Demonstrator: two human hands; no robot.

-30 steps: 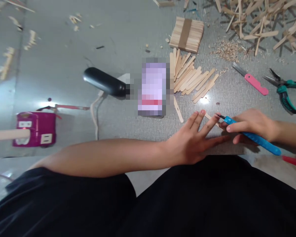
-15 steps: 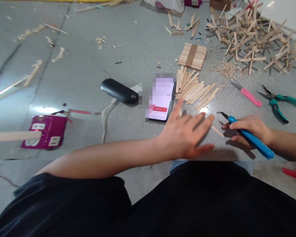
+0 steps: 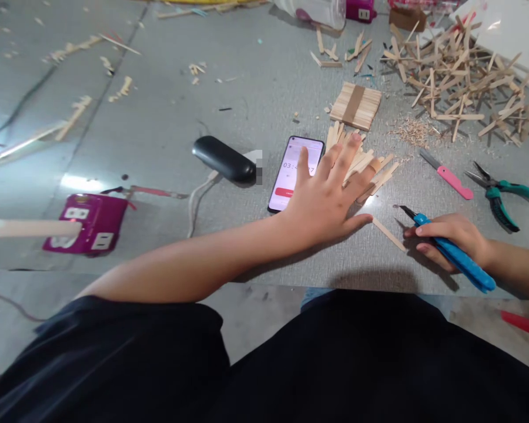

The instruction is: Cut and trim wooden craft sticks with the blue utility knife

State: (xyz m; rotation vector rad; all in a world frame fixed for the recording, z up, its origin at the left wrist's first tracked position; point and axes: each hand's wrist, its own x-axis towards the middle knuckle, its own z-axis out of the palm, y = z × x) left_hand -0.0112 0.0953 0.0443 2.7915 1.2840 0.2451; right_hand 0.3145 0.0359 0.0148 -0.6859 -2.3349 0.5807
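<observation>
My left hand [image 3: 330,194] is spread with its fingers apart, over the near side of a pile of loose wooden sticks [image 3: 383,176] and the right part of a lit phone [image 3: 284,173]. It holds nothing that shows. Blue-handled pliers or cutters [image 3: 461,258] with a dark tip are in my right hand [image 3: 461,238], pointing up and left. Between the hands a single wooden stick [image 3: 390,235] lies slanted on the grey table. Behind the loose pile is a bundle of sticks [image 3: 365,107] bound with a brown band.
Crossed stick pieces [image 3: 456,76] are heaped at the back right. A pink-handled blade [image 3: 454,181] and green-handled pliers [image 3: 494,191] lie right of my hands. To the left are a black case [image 3: 224,158] with a cable and a magenta power block [image 3: 110,220].
My left hand has moved up and forward onto the loose sticks, its fingers spread wider. The blue tool remains in my right hand. The whole view has shifted slightly.
</observation>
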